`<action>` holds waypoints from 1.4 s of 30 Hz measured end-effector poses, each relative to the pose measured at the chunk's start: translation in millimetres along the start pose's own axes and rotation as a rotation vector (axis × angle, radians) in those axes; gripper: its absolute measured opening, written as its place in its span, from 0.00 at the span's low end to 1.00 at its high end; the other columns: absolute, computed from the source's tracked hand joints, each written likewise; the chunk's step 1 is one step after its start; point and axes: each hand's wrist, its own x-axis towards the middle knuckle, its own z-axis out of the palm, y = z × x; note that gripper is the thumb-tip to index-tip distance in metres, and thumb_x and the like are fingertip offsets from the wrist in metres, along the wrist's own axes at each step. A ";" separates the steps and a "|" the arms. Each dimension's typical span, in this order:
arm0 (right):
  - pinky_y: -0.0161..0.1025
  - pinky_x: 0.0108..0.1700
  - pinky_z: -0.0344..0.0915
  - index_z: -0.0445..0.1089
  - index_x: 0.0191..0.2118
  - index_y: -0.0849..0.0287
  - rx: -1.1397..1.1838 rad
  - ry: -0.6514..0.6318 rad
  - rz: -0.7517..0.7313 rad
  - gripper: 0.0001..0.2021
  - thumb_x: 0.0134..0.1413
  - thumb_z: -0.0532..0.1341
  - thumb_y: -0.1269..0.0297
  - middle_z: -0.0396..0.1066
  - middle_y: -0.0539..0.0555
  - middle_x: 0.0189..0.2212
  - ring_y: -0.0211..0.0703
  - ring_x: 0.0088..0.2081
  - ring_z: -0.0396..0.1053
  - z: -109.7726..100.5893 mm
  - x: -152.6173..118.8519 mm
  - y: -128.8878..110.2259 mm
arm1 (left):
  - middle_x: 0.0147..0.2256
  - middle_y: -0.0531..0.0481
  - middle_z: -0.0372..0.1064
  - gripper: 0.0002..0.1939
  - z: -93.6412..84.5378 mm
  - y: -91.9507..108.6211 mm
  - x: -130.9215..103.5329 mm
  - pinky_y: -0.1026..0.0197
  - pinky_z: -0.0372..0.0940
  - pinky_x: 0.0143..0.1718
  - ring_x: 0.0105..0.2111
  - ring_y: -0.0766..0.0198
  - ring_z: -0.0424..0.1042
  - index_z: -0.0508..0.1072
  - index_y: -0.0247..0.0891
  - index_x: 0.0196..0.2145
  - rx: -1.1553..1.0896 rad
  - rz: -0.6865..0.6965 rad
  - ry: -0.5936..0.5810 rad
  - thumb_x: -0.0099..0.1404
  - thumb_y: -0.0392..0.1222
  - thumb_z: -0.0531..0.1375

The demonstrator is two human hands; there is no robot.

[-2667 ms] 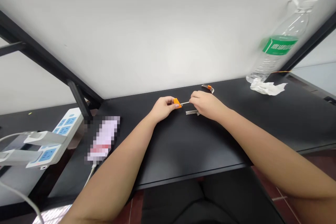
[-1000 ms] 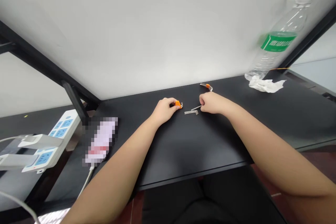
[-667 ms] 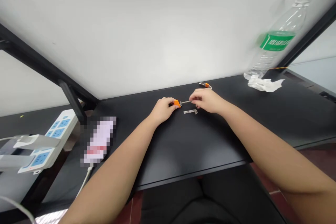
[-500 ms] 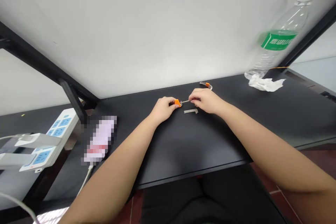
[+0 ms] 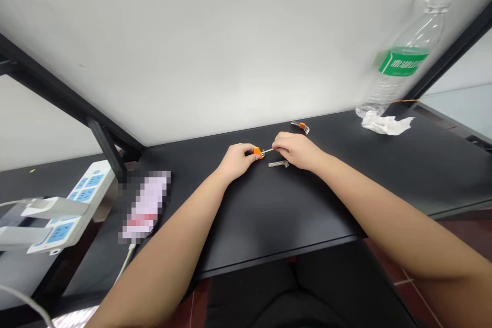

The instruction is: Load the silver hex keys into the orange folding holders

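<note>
In the head view, the left hand point(image 5: 235, 162) pinches an orange holder point(image 5: 258, 152) between thumb and fingers, above or on the black tabletop point(image 5: 269, 215); whether the holder touches the surface cannot be told. The right hand point(image 5: 295, 150) pinches a thin metal hex key point(image 5: 268, 150) by its right part, fingers closed together around it. The key reaches leftward to the holder's right side, where short metal ends show; how far it sits inside is too small to tell.

Just below the key, nearer the person, a few loose hex keys point(image 5: 278, 164) lie side by side on the tabletop, their bent ends to the right. Beyond the right hand, near the wall point(image 5: 230, 51), lies a second set of hex keys in an orange holder point(image 5: 303, 125).

Farther right, a crumpled white tissue point(image 5: 387, 124) lies beside the base of a clear bottle point(image 5: 403, 61) with a green label. At the left are a phone point(image 5: 147, 205), its screen blurred out, with a white cable point(image 5: 126, 265) at its near end, and a white power strip point(image 5: 79, 205) with blue sockets.
</note>
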 end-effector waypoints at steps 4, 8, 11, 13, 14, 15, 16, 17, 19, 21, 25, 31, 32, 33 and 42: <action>0.37 0.40 0.64 0.74 0.38 0.60 -0.101 -0.043 -0.010 0.12 0.64 0.54 0.78 0.71 0.55 0.37 0.42 0.36 0.68 2.2 0.2 -1.5 | 0.38 0.53 0.80 0.08 -0.4 -0.2 -0.2 0.58 0.66 0.46 0.40 0.57 0.76 0.83 0.43 0.36 -0.002 -0.010 0.003 0.60 0.47 0.66; 0.37 0.39 0.62 0.74 0.38 0.61 -0.150 -0.086 -0.022 0.12 0.63 0.54 0.78 0.69 0.55 0.36 0.41 0.35 0.67 6.0 1.7 -10.1 | 0.36 0.53 0.80 0.10 0.3 2.9 -1.7 0.58 0.66 0.43 0.38 0.58 0.76 0.83 0.43 0.36 -0.025 -0.025 -0.007 0.61 0.49 0.66; 0.37 0.37 0.62 0.74 0.39 0.61 -0.154 -0.120 -0.044 0.12 0.62 0.54 0.79 0.69 0.55 0.37 0.42 0.35 0.66 11.9 3.9 -20.8 | 0.37 0.53 0.80 0.09 2.3 6.2 -3.4 0.58 0.66 0.44 0.38 0.58 0.76 0.83 0.43 0.36 -0.033 0.016 -0.024 0.61 0.48 0.66; 0.37 0.38 0.62 0.73 0.40 0.60 -0.123 -0.121 -0.063 0.12 0.62 0.54 0.80 0.69 0.56 0.39 0.42 0.36 0.66 15.1 5.2 -26.8 | 0.37 0.53 0.80 0.08 3.6 7.6 -4.4 0.59 0.66 0.44 0.38 0.59 0.76 0.82 0.43 0.35 -0.023 0.040 -0.022 0.62 0.47 0.65; 0.37 0.39 0.62 0.73 0.41 0.60 -0.095 -0.115 -0.071 0.12 0.61 0.54 0.80 0.69 0.56 0.40 0.42 0.37 0.66 15.9 5.5 -28.6 | 0.37 0.53 0.80 0.08 4.1 8.0 -4.8 0.59 0.66 0.44 0.38 0.59 0.76 0.82 0.43 0.35 -0.019 0.045 -0.019 0.62 0.47 0.65; 0.37 0.39 0.63 0.73 0.41 0.60 -0.064 -0.108 -0.071 0.12 0.62 0.54 0.79 0.69 0.56 0.41 0.42 0.38 0.66 16.1 5.7 -29.2 | 0.37 0.53 0.80 0.08 4.5 8.2 -5.1 0.59 0.67 0.44 0.38 0.59 0.76 0.82 0.43 0.35 -0.017 0.046 -0.015 0.62 0.47 0.65; 0.37 0.40 0.63 0.73 0.41 0.60 -0.039 -0.100 -0.056 0.12 0.62 0.54 0.78 0.69 0.56 0.41 0.42 0.38 0.67 15.6 5.7 -28.7 | 0.36 0.53 0.80 0.08 4.7 8.2 -5.3 0.59 0.67 0.44 0.38 0.59 0.76 0.82 0.43 0.35 -0.019 0.044 -0.011 0.62 0.47 0.65; 0.37 0.40 0.63 0.73 0.41 0.60 -0.024 -0.093 -0.025 0.11 0.62 0.55 0.78 0.69 0.56 0.41 0.42 0.37 0.67 14.7 5.6 -27.0 | 0.37 0.53 0.80 0.07 4.9 8.1 -5.4 0.59 0.67 0.45 0.38 0.59 0.76 0.82 0.43 0.35 -0.022 0.041 -0.011 0.62 0.46 0.65; 0.38 0.41 0.63 0.72 0.39 0.60 -0.026 -0.089 0.070 0.08 0.62 0.56 0.76 0.69 0.56 0.39 0.42 0.37 0.67 12.8 5.2 -21.2 | 0.37 0.53 0.80 0.07 5.2 7.6 -5.3 0.58 0.67 0.46 0.39 0.59 0.76 0.82 0.43 0.35 -0.021 0.038 -0.009 0.62 0.46 0.65; 0.38 0.42 0.63 0.73 0.37 0.60 -0.046 -0.122 0.136 0.07 0.61 0.58 0.75 0.69 0.56 0.38 0.43 0.37 0.67 12.2 5.2 -15.3 | 0.37 0.53 0.80 0.07 5.5 7.2 -4.8 0.58 0.67 0.47 0.39 0.59 0.75 0.81 0.42 0.35 -0.014 0.038 -0.007 0.62 0.45 0.65; 0.40 0.46 0.63 0.74 0.36 0.61 -0.096 -0.212 0.101 0.09 0.63 0.56 0.75 0.70 0.57 0.37 0.46 0.41 0.68 15.4 7.6 -13.6 | 0.39 0.53 0.80 0.08 6.0 8.1 -4.0 0.58 0.67 0.47 0.40 0.59 0.76 0.82 0.43 0.37 -0.020 0.044 -0.011 0.62 0.46 0.65; 0.39 0.40 0.62 0.73 0.36 0.59 -0.157 -0.246 0.136 0.08 0.61 0.57 0.74 0.69 0.57 0.37 0.44 0.37 0.67 0.3 5.6 -21.9 | 0.39 0.52 0.80 0.08 5.7 11.1 -5.0 0.57 0.67 0.47 0.40 0.59 0.76 0.81 0.42 0.37 0.008 0.045 -0.011 0.63 0.45 0.65; 0.39 0.38 0.61 0.73 0.34 0.59 -0.141 -0.249 0.167 0.07 0.60 0.58 0.73 0.69 0.56 0.36 0.43 0.35 0.67 -5.5 3.6 -20.7 | 0.39 0.52 0.80 0.07 5.6 11.2 -5.2 0.57 0.67 0.47 0.40 0.59 0.76 0.81 0.42 0.37 0.012 0.048 -0.011 0.63 0.45 0.65; 0.38 0.36 0.61 0.73 0.32 0.59 -0.115 -0.257 0.199 0.06 0.59 0.59 0.73 0.70 0.55 0.36 0.41 0.32 0.66 -11.5 1.5 -18.5 | 0.39 0.52 0.80 0.07 5.6 11.1 -5.5 0.57 0.67 0.47 0.40 0.59 0.76 0.81 0.42 0.37 0.016 0.049 -0.011 0.63 0.45 0.65; 0.37 0.31 0.64 0.75 0.29 0.55 0.058 -0.390 0.294 0.07 0.52 0.63 0.74 0.75 0.52 0.35 0.40 0.30 0.70 -27.3 -7.2 5.6 | 0.41 0.51 0.80 0.08 5.3 11.9 -5.8 0.56 0.67 0.47 0.41 0.58 0.76 0.81 0.42 0.38 0.023 0.035 -0.021 0.63 0.44 0.64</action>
